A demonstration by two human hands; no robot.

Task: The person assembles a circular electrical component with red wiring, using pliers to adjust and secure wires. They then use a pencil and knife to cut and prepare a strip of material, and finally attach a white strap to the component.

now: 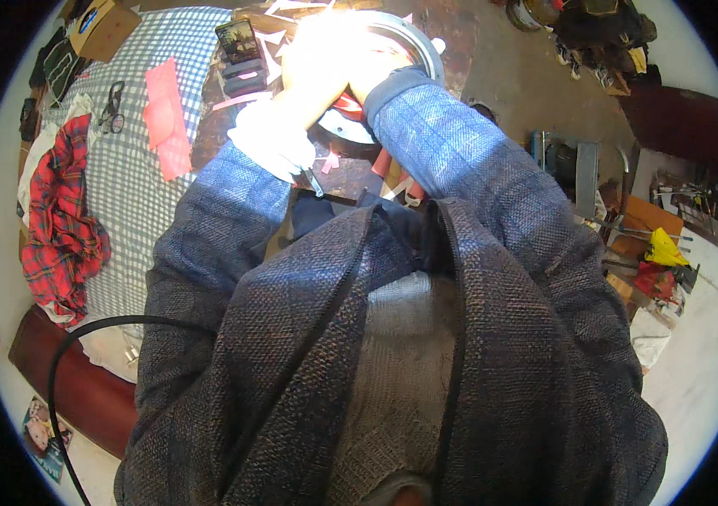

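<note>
A round metal ring-shaped housing (428, 52) with reddish material inside its opening lies on the dark worktop (453, 17). Strong light washes out much of it. Both hands reach over the housing and meet close together there. My left hand (306, 78) is at its left side, bare beyond a white inner cuff (270, 139). My right hand (372, 74) lies over its opening, below the far rim. Glare hides the fingers of both hands, so what they hold does not show. Below the left cuff is a thin metallic piece (315, 182).
Left of the worktop, a checked cloth (127, 228) carries pink paper (166, 118), scissors (112, 110) and a red plaid garment (59, 219). A dark box-like device (242, 76) stands near my left hand. Assorted tools (686, 198) and a yellow item (666, 248) lie at the right.
</note>
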